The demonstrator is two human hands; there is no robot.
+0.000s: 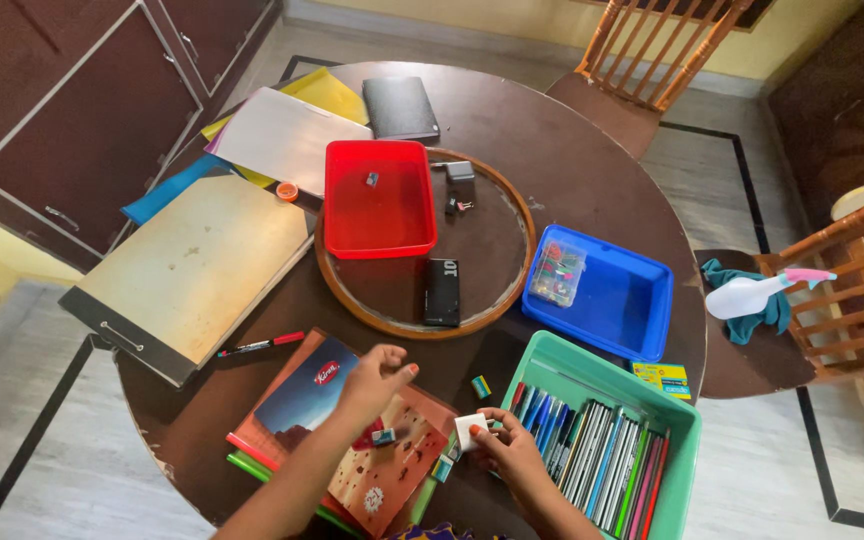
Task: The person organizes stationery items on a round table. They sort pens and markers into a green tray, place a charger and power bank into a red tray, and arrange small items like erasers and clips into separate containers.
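My left hand (pixel 377 378) hovers over a reddish notebook (pixel 347 430) at the table's near edge, fingers loosely curled and holding nothing I can make out. A small eraser (pixel 383 436) lies on the notebook just below it. My right hand (pixel 508 446) pinches a small white eraser (pixel 468 430) beside the green tray (pixel 687 420), which holds several pens and pencils. Another small eraser (pixel 481 386) rests on the table between my hands and the tray.
On the round brown table (pixel 592 190) stand a red tray (pixel 380 198), a blue tray (pixel 642 300) with a clear box of clips, a round wooden ring, a black device, a clipboard (pixel 192 270), a red pen, folders. Wooden chairs and a spray bottle stand right.
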